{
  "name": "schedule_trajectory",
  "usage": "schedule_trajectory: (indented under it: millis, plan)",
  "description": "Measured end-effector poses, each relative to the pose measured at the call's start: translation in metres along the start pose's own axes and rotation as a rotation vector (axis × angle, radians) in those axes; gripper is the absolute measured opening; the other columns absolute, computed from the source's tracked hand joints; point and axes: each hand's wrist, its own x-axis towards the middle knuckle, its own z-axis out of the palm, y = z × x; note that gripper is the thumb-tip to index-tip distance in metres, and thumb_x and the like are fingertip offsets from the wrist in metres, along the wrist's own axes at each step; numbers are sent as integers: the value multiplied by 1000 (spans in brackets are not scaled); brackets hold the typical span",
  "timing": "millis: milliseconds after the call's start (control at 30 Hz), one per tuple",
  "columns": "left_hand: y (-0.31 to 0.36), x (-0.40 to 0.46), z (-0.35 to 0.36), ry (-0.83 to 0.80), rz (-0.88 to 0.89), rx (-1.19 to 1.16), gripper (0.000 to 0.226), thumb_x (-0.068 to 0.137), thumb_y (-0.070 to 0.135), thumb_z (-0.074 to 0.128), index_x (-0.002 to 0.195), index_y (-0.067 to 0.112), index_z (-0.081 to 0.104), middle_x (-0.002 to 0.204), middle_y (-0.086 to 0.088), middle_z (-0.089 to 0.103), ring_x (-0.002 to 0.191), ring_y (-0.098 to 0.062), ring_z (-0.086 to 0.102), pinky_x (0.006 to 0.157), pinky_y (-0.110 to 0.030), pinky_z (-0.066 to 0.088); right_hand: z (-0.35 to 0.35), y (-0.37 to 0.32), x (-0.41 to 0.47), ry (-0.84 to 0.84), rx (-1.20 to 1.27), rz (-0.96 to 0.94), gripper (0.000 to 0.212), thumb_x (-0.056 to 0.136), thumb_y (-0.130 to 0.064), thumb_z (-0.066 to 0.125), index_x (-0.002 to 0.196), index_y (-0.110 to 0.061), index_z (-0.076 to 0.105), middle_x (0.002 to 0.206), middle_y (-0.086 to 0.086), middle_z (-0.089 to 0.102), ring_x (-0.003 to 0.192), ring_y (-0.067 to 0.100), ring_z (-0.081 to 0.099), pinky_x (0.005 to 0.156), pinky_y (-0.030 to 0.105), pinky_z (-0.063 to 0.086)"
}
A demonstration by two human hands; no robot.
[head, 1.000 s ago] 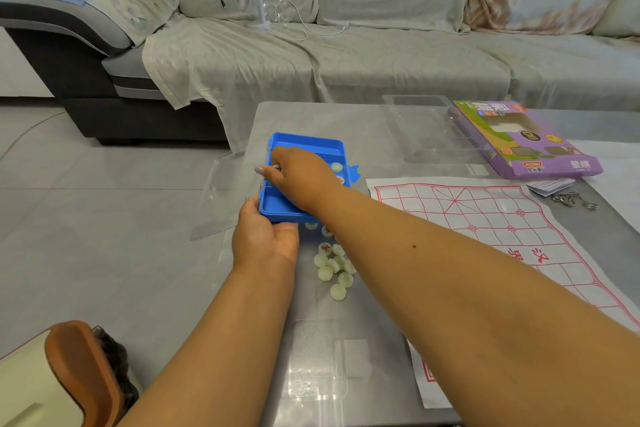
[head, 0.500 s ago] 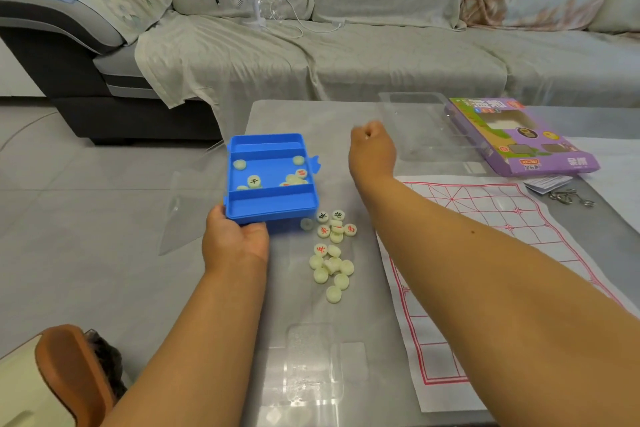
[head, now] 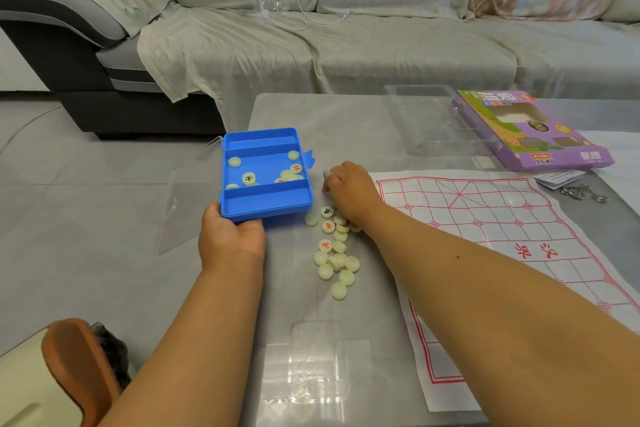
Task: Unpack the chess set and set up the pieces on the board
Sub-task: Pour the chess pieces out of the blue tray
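A blue plastic tray [head: 264, 211] sits at the table's left edge, and my left hand [head: 231, 236] grips its near edge. Several pale round chess pieces [head: 248, 178] lie inside it. More pieces [head: 337, 260] form a loose pile on the table just right of the tray. My right hand [head: 349, 189] hovers low over the pile's far end, close to the tray's right wall, fingers curled down with a pale piece showing at the fingertips. The paper board [head: 485, 218], white with red lines, lies flat to the right with no pieces on it.
A clear plastic insert [head: 429, 121] and a purple box [head: 533, 135] lie at the back right, with cards and keys [head: 581, 192] beside the board. Another clear lid [head: 318, 364] lies near the front edge. A sofa [head: 381, 45] stands behind the table.
My right hand left the tray, rose as a fist, then came down over the pile beside the tray. The pile has grown. My left hand kept hold of the tray, which shifted slightly left.
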Motion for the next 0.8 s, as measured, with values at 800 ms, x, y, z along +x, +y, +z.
schedule_trajectory:
  millis: [800]
  plan:
    - [-16,-21,13,-100,15,83,23,94,9,46,110,6,63,111,-15,67,99,-25,68,85,-38,57,-26,-63,-18,96,-484,-279,33,93,-20,33,60,-17,36,61,-4,33,82,20,42,93,34,29]
